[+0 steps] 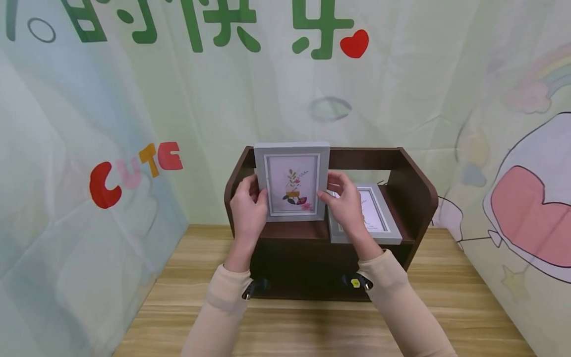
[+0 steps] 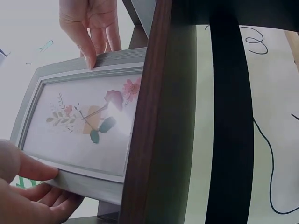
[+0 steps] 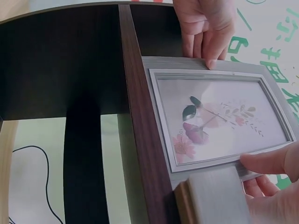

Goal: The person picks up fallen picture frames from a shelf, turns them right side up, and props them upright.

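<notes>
A grey picture frame (image 1: 322,153) with a flower print stands upright on the left part of a dark brown shelf's upper board (image 1: 296,231). My left hand (image 1: 250,210) grips its left edge, the thumb on the front and the fingers behind. On the opposite edge, my right hand (image 1: 347,204) pinches it the same way. Both wrist views show this picture frame (image 2: 70,107) between the two hands; its lower end is partly hidden by the shelf's front edge (image 3: 145,126). A second grey picture frame (image 1: 387,218) lies flat at the right, partly behind my right hand.
The shelf has raised side panels (image 1: 417,198) and a back rail (image 1: 363,158). It stands on a wood-grain table (image 1: 178,307). Printed cloth (image 1: 214,114) hangs behind and on both sides. A thin dark cable (image 3: 46,177) shows below the shelf.
</notes>
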{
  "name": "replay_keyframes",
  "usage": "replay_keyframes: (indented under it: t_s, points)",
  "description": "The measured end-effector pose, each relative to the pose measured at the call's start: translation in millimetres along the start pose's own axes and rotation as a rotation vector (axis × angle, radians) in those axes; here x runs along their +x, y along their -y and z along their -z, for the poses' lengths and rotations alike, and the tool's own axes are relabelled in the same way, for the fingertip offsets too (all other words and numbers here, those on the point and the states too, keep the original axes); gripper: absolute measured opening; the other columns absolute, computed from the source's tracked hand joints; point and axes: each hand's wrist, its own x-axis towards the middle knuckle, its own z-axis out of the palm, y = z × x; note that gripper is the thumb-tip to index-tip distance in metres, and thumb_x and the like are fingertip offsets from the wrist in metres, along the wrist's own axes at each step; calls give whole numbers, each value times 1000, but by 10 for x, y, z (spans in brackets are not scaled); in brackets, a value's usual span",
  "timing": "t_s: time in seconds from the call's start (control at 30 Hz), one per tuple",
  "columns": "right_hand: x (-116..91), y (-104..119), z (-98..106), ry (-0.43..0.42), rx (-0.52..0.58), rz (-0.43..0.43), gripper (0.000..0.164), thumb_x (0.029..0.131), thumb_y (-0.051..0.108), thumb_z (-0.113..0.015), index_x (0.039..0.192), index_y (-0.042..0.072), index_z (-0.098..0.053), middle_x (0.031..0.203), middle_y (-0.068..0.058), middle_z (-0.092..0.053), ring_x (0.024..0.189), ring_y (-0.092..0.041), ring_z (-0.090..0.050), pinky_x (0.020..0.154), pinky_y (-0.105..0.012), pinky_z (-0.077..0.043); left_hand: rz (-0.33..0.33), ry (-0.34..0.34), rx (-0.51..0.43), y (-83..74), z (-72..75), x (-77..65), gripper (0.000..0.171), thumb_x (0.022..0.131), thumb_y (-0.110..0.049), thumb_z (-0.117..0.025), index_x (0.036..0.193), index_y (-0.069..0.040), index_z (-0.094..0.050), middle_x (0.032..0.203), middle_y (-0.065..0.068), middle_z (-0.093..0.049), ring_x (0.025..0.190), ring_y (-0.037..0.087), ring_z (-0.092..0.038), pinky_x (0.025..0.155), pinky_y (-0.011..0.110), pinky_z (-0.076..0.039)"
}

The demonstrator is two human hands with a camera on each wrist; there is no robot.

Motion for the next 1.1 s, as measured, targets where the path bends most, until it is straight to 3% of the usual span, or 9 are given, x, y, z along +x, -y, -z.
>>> replay_keyframes:
  t_s: [0.5,0.83,1.1]
  points:
    - [-6,-49,35,-21,38,24,46,82,-5,-67,126,2,-54,122,-17,-61,113,-29,-60,96,-38,-50,79,78,54,117,11,-99,31,90,-5,-60,119,2,-56,109,18,-58,97,30,-62,82,41,-53]
    - [-66,-52,130,-16,34,42,46,82,4,-72,125,5,-56,121,-14,-62,111,-25,-62,94,-36,-51,80,109,89,231,6,-183,30,90,-6,-61,118,3,-55,108,19,-58,96,31,-61,81,42,-53]
    - [-104,-4,206,-18,-3,49,45,84,8,-70,127,4,-55,124,-15,-61,114,-27,-59,99,-39,-47,29,61,70,274,-5,-229,28,88,-5,-63,114,3,-57,106,19,-59,93,30,-64,79,41,-55]
